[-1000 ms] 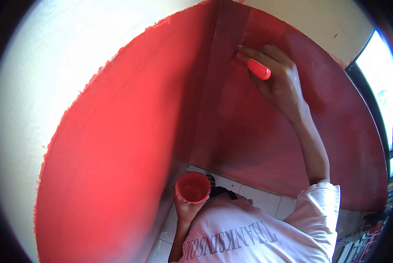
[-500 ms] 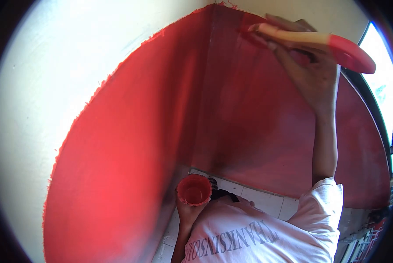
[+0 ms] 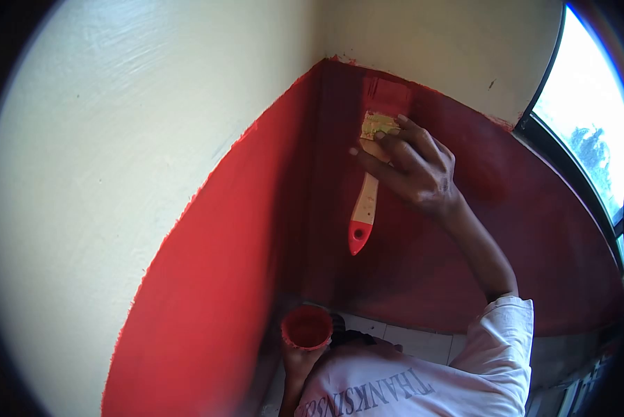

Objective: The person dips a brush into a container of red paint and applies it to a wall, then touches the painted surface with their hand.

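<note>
My right hand [image 3: 423, 167] grips a wide paintbrush [image 3: 365, 198] near its metal band, fingers closed around the upper handle. The wooden handle hangs down to a red tip with a hole. Red-coated bristles lie against the red part of the wall [image 3: 423, 257], just right of the corner and below the cream paint. Low in view, my left hand [image 3: 300, 363] holds a red-smeared cup [image 3: 307, 328] by its side, with its opening facing up. Red paint shows inside it; some of the left fingers are hidden behind the cup.
Cream wall [image 3: 131, 139] rises above a ragged red edge on both sides of the corner. A dark-framed window [image 3: 590, 118] is at the right. White floor tiles [image 3: 423, 340] show below, beside my shirt [image 3: 381, 382].
The brush has swung from lying sideways at the upper right to upright, with its bristles on the wall near the corner. My view has tilted upward; the cup stays in my left hand.
</note>
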A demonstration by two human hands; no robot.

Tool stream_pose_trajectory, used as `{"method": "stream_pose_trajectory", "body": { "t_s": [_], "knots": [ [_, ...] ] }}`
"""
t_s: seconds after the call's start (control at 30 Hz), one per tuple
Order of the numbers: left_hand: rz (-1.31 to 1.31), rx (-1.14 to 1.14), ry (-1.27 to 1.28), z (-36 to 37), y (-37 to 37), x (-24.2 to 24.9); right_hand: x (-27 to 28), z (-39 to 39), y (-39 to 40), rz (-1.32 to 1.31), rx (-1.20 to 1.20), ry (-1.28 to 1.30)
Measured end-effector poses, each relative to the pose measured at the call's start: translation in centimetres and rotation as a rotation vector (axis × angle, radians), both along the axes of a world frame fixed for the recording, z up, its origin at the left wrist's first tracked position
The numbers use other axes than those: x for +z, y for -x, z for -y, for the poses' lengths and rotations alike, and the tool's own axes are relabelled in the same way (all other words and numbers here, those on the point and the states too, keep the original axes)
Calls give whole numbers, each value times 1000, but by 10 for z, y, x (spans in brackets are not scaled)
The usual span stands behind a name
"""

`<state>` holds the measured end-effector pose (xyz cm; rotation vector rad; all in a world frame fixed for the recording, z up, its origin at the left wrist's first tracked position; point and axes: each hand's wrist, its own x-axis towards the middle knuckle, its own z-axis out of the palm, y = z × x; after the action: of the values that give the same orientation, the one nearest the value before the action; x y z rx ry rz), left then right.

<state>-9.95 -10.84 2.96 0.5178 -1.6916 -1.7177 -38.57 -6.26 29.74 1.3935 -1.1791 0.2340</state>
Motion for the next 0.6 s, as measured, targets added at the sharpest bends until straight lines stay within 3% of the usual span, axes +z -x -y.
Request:
{"method": "stream_pose_trajectory", "body": {
  "t_s": [0.27,0.6],
  "knots": [
    [7,26,110,0,-2,-11,3,2,5,-11,-68,-10],
    [-29,-33,-23,-1,1,5,-2,4,7,57,-83,-62]
  ]
}}
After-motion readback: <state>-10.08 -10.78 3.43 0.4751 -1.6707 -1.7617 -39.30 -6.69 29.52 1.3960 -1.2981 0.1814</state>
